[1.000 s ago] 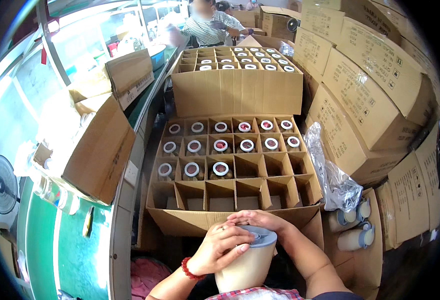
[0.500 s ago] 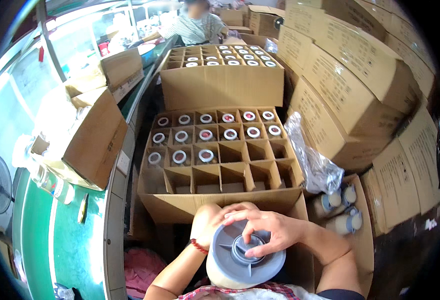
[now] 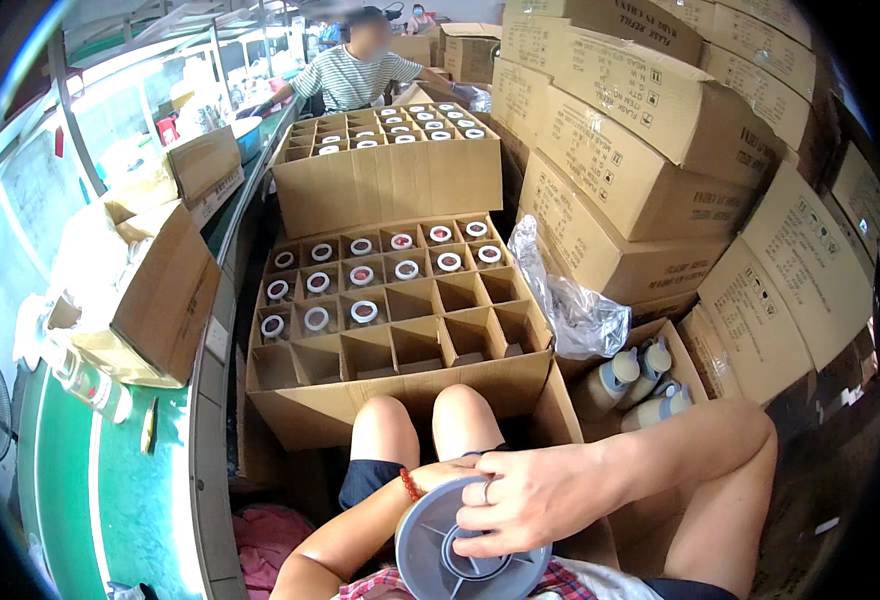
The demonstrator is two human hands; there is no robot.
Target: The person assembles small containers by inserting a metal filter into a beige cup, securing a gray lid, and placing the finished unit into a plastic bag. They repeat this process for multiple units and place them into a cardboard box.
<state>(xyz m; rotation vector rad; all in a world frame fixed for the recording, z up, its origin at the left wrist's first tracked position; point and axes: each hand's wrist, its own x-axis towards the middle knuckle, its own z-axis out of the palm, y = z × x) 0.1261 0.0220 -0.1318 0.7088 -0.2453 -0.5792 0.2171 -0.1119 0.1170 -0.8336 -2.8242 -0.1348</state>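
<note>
In my lap a vacuum flask (image 3: pixel 423 535) is turned with its round, ribbed grey base up toward me. A ringed plug (image 3: pixel 475 568) sits at the base's centre. My right hand (image 3: pixel 540 500), with a ring on one finger, reaches across from the right and has its curled fingers closed on the plug. Around the far side of the base my left hand (image 3: pixel 452 472) steadies the flask; most of its fingers are hidden under the right hand and the rim. A red beaded bracelet (image 3: pixel 412 485) circles the left wrist.
Ahead stands a divided carton (image 3: pixel 400 390) partly filled with white-rimmed glass liners; a similar carton (image 3: pixel 390 185) lies beyond, near another person (image 3: pixel 350 80). Several cream flasks (image 3: pixel 610 380) stand in a box at right, below stacked cartons (image 3: pixel 620 180). A green bench (image 3: pixel 140 480) runs along the left.
The flask has tilted toward me, and its base sits lower in view. My right hand has turned further over the plug. My view has shifted right, and the person beyond has stretched both arms out.
</note>
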